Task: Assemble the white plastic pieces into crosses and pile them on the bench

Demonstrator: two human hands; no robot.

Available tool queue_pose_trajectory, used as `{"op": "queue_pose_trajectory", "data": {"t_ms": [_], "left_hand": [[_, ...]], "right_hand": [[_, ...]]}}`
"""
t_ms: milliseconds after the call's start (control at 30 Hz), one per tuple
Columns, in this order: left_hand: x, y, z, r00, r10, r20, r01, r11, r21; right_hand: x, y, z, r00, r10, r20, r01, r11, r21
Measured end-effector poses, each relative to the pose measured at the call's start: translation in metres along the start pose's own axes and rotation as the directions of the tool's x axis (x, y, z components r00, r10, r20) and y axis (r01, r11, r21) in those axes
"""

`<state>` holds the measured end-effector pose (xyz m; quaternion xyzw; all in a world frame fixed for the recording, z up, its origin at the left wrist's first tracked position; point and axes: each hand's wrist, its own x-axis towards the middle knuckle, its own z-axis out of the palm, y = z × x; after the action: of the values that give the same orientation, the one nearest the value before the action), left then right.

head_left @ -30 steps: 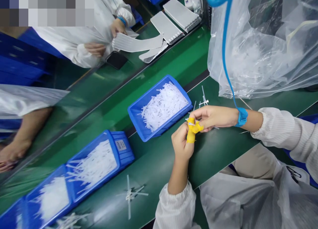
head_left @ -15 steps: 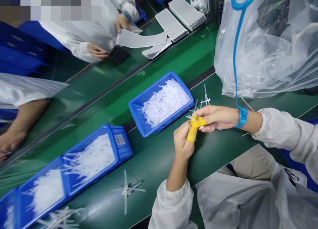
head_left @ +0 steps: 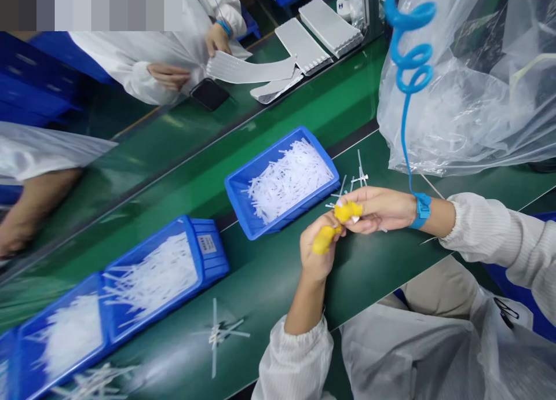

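The left hand (head_left: 319,246), fingers curled and its hold unclear, sits just left of a small white piece (head_left: 355,219), long axis too small to tell, which the nearer right hand (head_left: 380,209) pinches above the worktop (head_left: 269,284), inward of its near edge.

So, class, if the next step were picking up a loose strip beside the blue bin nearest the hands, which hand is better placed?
Probably the right hand: it is closer to the loose strips; the left hand sits farther off.
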<state>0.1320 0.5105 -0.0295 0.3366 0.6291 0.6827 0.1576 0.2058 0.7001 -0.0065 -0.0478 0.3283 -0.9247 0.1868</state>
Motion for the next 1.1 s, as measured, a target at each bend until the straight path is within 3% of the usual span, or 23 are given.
{"op": "queue_pose_trajectory", "data": {"t_ms": [100,167,333,433,567,733,933,1100], "left_hand": [[0.002,0.008,0.004,0.996,0.081,0.024,-0.075,0.978,-0.193],[0.003,0.009,0.006,0.994,0.108,0.0,-0.106,0.971,-0.213],[0.006,-0.006,0.005,0.977,-0.003,-0.213,-0.01,0.998,-0.059],[0.007,-0.012,0.001,0.947,0.019,-0.32,0.001,0.998,0.062],[0.007,-0.011,-0.003,0.949,0.143,-0.282,-0.075,0.968,0.239],[0.005,-0.019,-0.007,0.958,0.167,-0.233,-0.137,0.981,0.139],[0.004,-0.016,-0.006,0.928,0.196,-0.317,-0.12,0.962,0.244],[0.005,-0.005,-0.004,0.882,0.208,-0.423,-0.047,0.931,0.361]], "right_hand": [[0.001,-0.002,0.0,0.997,-0.057,-0.047,0.058,0.998,0.024],[0.004,-0.001,0.0,0.992,-0.087,-0.087,0.087,0.996,0.003],[0.009,0.004,-0.001,0.977,-0.131,-0.171,0.117,0.989,-0.091],[0.009,0.004,-0.002,0.973,-0.144,-0.183,0.116,0.981,-0.156],[0.008,0.004,-0.003,0.983,-0.116,-0.144,0.085,0.975,-0.204],[0.008,0.004,-0.005,0.986,-0.098,-0.138,0.069,0.978,-0.196],[0.007,0.004,-0.003,0.979,-0.098,-0.177,0.058,0.974,-0.22],[0.009,0.006,-0.003,0.944,-0.215,-0.252,0.089,0.898,-0.43]]}}
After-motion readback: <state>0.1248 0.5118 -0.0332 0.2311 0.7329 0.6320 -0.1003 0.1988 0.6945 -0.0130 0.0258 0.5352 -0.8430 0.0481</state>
